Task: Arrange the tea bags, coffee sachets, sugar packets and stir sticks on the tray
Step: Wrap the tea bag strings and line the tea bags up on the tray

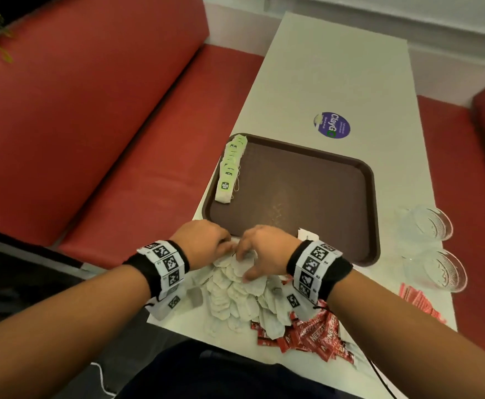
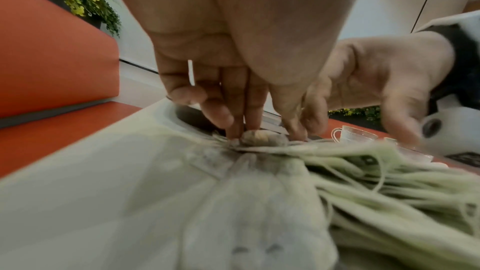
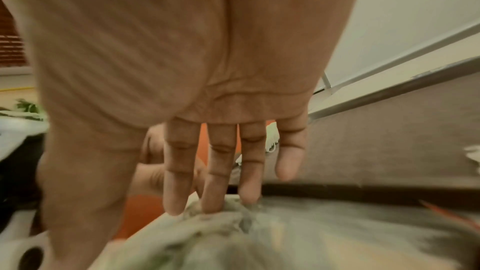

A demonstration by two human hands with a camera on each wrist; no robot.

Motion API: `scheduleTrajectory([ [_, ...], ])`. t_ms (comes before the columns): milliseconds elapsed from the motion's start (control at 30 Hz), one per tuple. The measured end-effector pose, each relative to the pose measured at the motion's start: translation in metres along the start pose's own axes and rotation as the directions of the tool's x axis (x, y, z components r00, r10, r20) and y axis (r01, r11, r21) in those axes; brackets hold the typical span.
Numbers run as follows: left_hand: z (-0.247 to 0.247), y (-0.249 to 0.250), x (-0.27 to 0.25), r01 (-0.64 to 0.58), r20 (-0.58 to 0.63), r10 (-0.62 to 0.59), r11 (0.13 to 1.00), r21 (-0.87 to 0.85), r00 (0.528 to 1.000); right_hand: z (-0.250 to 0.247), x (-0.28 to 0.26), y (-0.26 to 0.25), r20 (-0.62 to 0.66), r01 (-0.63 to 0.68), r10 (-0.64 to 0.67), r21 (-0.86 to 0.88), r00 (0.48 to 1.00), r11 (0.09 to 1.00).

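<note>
A brown tray (image 1: 307, 191) lies on the white table, and a row of green-tagged tea bags (image 1: 231, 165) runs along its left edge. In front of the tray sits a heap of white tea bags (image 1: 235, 300) (image 2: 259, 202) (image 3: 259, 233). Both hands work at the heap's far end, by the tray's front rim. My left hand (image 1: 227, 243) (image 2: 262, 134) pinches one tea bag (image 2: 259, 138) between fingertips and thumb. My right hand (image 1: 242, 263) (image 3: 207, 208) has straight fingers whose tips touch the heap. Red coffee sachets (image 1: 316, 335) lie at the front right.
Two glass cups (image 1: 434, 223) (image 1: 445, 272) stand at the table's right edge, with a bundle of thin red packets (image 1: 416, 300) in front of them. A purple sticker (image 1: 332, 125) marks the table beyond the tray. Red bench seats (image 1: 120, 168) flank the table.
</note>
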State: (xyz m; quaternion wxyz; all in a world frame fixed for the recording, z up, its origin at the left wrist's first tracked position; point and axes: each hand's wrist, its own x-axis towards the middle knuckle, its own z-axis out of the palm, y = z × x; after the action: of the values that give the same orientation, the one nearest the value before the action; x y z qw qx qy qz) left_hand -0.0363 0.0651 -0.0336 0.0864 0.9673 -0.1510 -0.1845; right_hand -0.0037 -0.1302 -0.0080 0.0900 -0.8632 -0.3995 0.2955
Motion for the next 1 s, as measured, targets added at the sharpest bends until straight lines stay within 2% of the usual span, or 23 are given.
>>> scheduleTrajectory([
  [67, 0.0, 0.007, 0.005, 0.041, -0.016, -0.04, 0.996, 0.076, 0.999, 0.008, -0.006, 0.0, 0.006, -0.018, 0.018, -0.024, 1.0, 1.0],
  [200, -0.002, 0.019, 0.012, 0.061, -0.009, -0.06, 0.976, 0.211, 0.998, 0.019, -0.012, 0.002, -0.063, -0.018, 0.018, 0.001, 0.998, 1.0],
  [333, -0.004, 0.022, 0.013, 0.086, -0.009, -0.086, 0.978, 0.191, 0.996, 0.021, -0.017, 0.006, -0.147, -0.069, 0.082, 0.092, 0.986, 0.993],
  [500, -0.008, 0.016, 0.011, 0.052, -0.013, -0.052, 0.998, 0.041, 0.999, 0.016, -0.026, 0.009, -0.274, -0.102, 0.177, 0.27, 0.945, 0.958],
  [600, -0.014, 0.006, 0.006, 0.009, -0.07, -0.021, 0.986, -0.169, 0.997, 0.014, -0.027, 0.012, -0.318, -0.121, 0.265, 0.409, 0.91, 0.905],
  [667, -0.021, 0.001, 0.004, -0.074, -0.129, 0.033, 0.944, -0.323, 0.991, 0.011, -0.025, 0.015, -0.343, -0.119, 0.304, 0.468, 0.889, 0.876],
  [733, -0.026, -0.002, 0.005, -0.146, -0.194, 0.072, 0.903, -0.403, 0.978, 0.007, -0.023, 0.016, -0.379, -0.12, 0.343, 0.502, 0.859, 0.857],
  [900, -0.036, -0.005, 0.014, -0.169, -0.251, 0.012, 0.773, -0.612, 0.968, -0.003, -0.013, 0.016, -0.387, -0.055, 0.358, 0.61, 0.85, 0.79],
  [1000, -0.038, -0.004, 0.019, -0.186, -0.257, 0.006, 0.707, -0.682, 0.966, -0.009, -0.007, 0.015, -0.388, 0.011, 0.345, 0.677, 0.855, 0.736],
])
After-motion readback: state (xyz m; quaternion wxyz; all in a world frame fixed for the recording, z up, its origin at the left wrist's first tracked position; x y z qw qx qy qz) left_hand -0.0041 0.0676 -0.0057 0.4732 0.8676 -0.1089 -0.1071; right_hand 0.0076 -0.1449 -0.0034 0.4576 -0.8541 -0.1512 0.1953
